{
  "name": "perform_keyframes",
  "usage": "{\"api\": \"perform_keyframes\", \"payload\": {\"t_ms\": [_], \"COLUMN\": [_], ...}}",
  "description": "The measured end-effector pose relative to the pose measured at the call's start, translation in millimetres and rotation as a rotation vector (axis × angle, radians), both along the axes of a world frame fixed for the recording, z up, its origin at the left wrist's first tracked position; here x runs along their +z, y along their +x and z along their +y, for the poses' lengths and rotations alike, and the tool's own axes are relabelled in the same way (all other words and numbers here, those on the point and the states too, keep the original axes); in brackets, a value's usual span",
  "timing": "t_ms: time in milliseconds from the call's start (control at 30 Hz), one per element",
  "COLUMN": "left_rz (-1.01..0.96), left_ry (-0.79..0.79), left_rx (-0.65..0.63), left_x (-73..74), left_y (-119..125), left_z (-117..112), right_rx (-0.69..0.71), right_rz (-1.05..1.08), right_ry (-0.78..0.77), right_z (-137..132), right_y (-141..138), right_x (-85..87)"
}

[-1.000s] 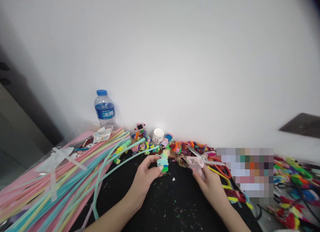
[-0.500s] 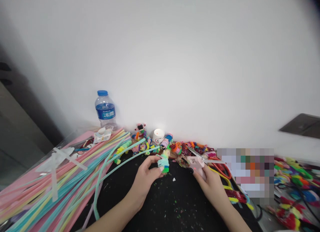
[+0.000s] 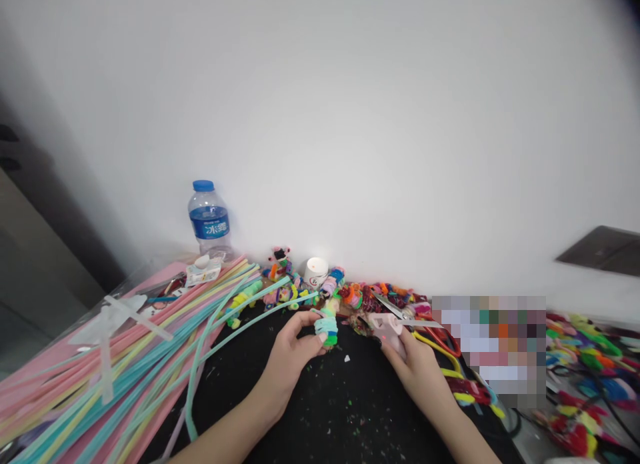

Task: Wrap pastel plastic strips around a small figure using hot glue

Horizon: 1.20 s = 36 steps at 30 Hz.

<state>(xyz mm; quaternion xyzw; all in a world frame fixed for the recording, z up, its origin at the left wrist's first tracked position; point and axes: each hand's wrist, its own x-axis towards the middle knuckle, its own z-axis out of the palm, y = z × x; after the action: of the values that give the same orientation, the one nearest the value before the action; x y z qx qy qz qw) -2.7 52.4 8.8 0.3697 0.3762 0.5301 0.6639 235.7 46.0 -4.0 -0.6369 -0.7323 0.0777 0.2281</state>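
Near the table's (image 3: 320,417) far edge, the left hand (image 3: 294,347) pinches a bundle (image 3: 327,328) (mint and green); the right hand (image 3: 416,363) grips a pink tool (image 3: 387,329).

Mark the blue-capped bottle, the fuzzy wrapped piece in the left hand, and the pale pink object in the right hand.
Blue-capped bottle (image 3: 209,222): head view, on its blue label.
Fuzzy wrapped piece (image 3: 327,327): head view, on its mint-green coils.
Pale pink object (image 3: 387,329): head view, on its pink body.

- Left hand (image 3: 295,347) pinches a small green-and-turquoise fuzzy piece (image 3: 327,327).
- Right hand (image 3: 415,364) grips a pale pink tool (image 3: 387,329) near metal blades (image 3: 393,307).
- Pastel fuzzy stems (image 3: 165,357) lie leftward; a blue-capped bottle (image 3: 209,223) stands behind.
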Motion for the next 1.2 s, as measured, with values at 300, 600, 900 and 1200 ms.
{"api": "perform_keyframes", "payload": {"t_ms": [300, 600, 900, 1200], "left_rz": [0.011, 0.010, 0.027, 0.012], "left_ry": [-0.006, -0.002, -0.007, 0.002], "left_rx": [0.003, -0.007, 0.008, -0.002], "left_x": [0.4, 0.6, 0.7, 0.3], "left_y": [-0.4, -0.6, 0.0, -0.6], "left_z": [0.0, 0.0, 0.2, -0.5], "right_rx": [0.035, -0.014, -0.030, 0.010], "right_rz": [-0.006, 0.073, -0.040, -0.009], "right_ry": [-0.032, 0.025, -0.035, -0.053], "right_z": [-2.2, -4.1, -0.4, -1.0], "right_y": [-1.2, 0.1, -8.1, -6.5], "right_x": [5.4, 4.3, 3.9, 8.1]}}
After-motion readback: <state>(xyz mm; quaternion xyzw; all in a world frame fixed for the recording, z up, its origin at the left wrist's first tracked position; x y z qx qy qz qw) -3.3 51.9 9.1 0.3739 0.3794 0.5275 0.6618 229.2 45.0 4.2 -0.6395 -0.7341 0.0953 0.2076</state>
